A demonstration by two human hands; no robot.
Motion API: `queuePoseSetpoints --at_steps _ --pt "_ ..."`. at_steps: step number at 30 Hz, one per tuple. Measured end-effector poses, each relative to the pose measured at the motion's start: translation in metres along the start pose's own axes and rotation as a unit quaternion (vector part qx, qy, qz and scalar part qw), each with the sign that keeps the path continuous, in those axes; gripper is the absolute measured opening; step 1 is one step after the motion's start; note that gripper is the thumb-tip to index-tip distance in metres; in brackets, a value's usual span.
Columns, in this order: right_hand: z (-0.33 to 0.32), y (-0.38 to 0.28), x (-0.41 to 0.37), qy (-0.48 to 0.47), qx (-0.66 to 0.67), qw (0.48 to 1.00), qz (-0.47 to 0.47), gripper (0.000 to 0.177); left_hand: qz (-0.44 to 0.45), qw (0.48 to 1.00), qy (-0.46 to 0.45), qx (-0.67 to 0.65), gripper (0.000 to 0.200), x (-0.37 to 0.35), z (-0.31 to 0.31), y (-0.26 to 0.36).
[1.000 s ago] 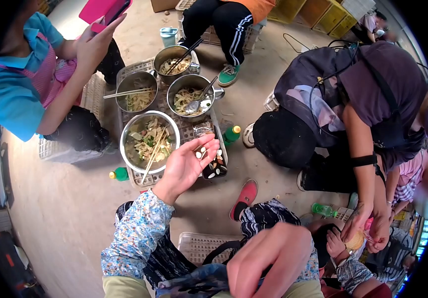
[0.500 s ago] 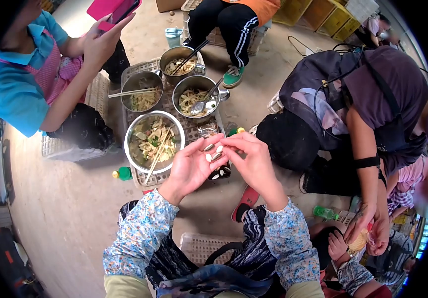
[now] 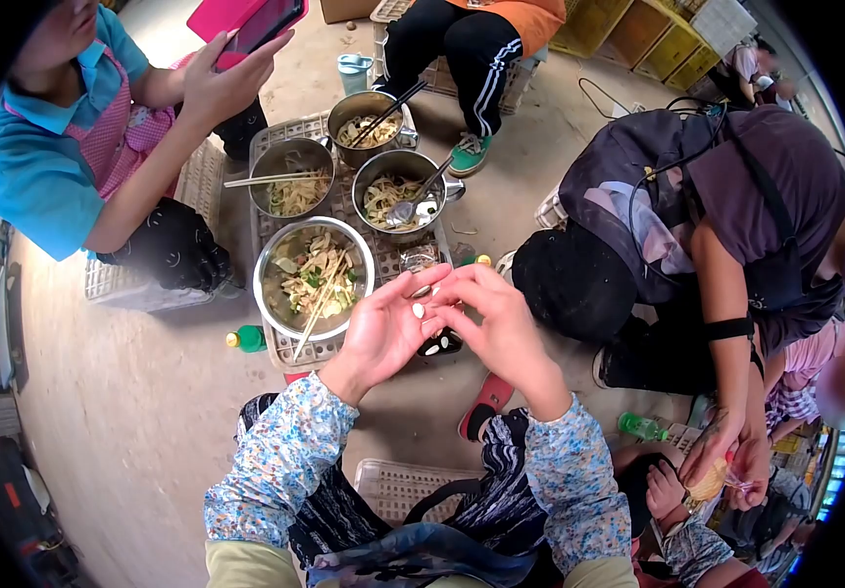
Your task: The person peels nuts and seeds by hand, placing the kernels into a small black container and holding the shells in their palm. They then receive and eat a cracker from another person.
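Note:
My left hand is held palm up and slightly cupped, with a few seeds lying on it near the fingers. Some are whitish ovals, others darker. Over that palm, my right hand has its thumb and fingers drawn together, touching the left fingers. What sits between its fingertips is hidden. Just below and behind both hands shows a dark packet with pale oval shapes on it. To the left of my left hand stands a metal bowl of noodles with chopsticks laid in it.
Several metal pots, among them one with a spoon, stand on an upturned crate. A green-capped bottle is at left. One person in blue holds a phone. Another person bends forward at right.
My right fingers have moved lower over the left palm and cover more of the seeds. The pots and people appear shifted slightly right in view.

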State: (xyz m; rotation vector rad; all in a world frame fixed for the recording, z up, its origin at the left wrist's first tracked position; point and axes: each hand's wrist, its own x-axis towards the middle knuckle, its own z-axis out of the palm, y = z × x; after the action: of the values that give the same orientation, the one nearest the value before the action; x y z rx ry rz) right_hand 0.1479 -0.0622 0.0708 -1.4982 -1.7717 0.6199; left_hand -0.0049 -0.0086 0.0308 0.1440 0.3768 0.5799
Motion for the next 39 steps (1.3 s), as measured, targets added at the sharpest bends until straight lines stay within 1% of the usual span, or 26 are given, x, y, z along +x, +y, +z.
queuePoseSetpoints --at_steps 1,2,3,4,5,7,9,11,15,18,20,24,26,27,29,31,33,37,39 --pt "0.002 0.001 0.0 0.026 0.046 0.998 0.029 0.017 0.0 1.0 0.001 0.0 0.042 0.0 -0.001 -0.001" --pt "0.003 0.003 0.0 0.051 0.092 0.993 0.058 0.016 0.037 0.994 0.047 0.087 0.038 0.001 -0.001 -0.002" --pt "0.003 0.004 0.001 0.05 0.092 0.993 0.059 0.016 0.074 0.978 0.092 0.173 0.034 0.002 -0.002 -0.004" --pt "0.002 0.005 0.002 0.08 0.056 0.995 0.024 0.015 0.097 0.97 0.093 0.201 0.024 0.002 -0.004 -0.006" --pt "0.002 0.007 0.002 0.111 0.02 0.994 -0.009 0.015 0.096 0.97 0.093 0.201 0.024 0.002 -0.004 -0.007" --pt "0.005 0.01 0.0 0.122 0.004 0.992 -0.01 0.015 0.109 0.955 0.102 0.256 0.02 0.001 -0.004 -0.008" --pt "0.006 0.012 -0.002 0.133 -0.028 0.99 -0.026 0.017 0.114 0.955 0.116 0.247 0.018 0.0 0.0 -0.009" --pt "0.008 0.012 -0.002 0.13 -0.037 0.99 -0.04 0.018 0.125 0.946 0.128 0.27 0.018 0.001 0.001 -0.009" --pt "0.009 0.01 -0.001 0.126 -0.054 0.987 -0.081 0.02 0.131 0.943 0.128 0.278 0.018 0.001 0.001 -0.007" --pt "0.011 0.01 -0.003 0.137 -0.056 0.986 -0.08 0.02 0.125 0.945 0.139 0.267 0.019 -0.001 0.003 -0.006" --pt "0.012 0.009 -0.004 0.137 -0.061 0.985 -0.083 0.021 0.113 0.952 0.122 0.258 0.017 -0.003 0.004 -0.005" --pt "0.017 0.007 -0.006 0.129 -0.06 0.986 -0.091 0.021 0.109 0.949 0.114 0.273 0.012 -0.005 0.002 -0.002" --pt "0.019 0.003 -0.007 0.128 -0.059 0.985 -0.095 0.022 0.127 0.927 0.116 0.334 0.008 -0.006 0.005 -0.001" --pt "0.019 0.002 -0.007 0.127 -0.059 0.985 -0.097 0.022 0.127 0.927 0.116 0.334 0.008 -0.006 0.004 -0.002" --pt "0.022 0.001 -0.007 0.131 -0.063 0.984 -0.104 0.022 0.176 0.896 0.136 0.384 0.006 -0.005 0.004 -0.005" --pt "0.022 0.001 -0.008 0.137 -0.066 0.982 -0.109 0.022 0.177 0.898 0.131 0.381 0.007 -0.008 0.008 -0.005" --pt "0.018 0.003 -0.005 0.14 0.0 0.987 -0.082 0.021 0.178 0.899 0.126 0.379 0.008 -0.009 0.012 -0.004" --pt "0.016 0.002 -0.004 0.15 0.014 0.986 -0.073 0.02 0.169 0.9 0.119 0.384 0.008 -0.009 0.01 -0.004" --pt "0.018 0.003 -0.006 0.152 -0.015 0.986 -0.073 0.02 0.171 0.898 0.119 0.388 0.009 -0.008 0.01 -0.004"
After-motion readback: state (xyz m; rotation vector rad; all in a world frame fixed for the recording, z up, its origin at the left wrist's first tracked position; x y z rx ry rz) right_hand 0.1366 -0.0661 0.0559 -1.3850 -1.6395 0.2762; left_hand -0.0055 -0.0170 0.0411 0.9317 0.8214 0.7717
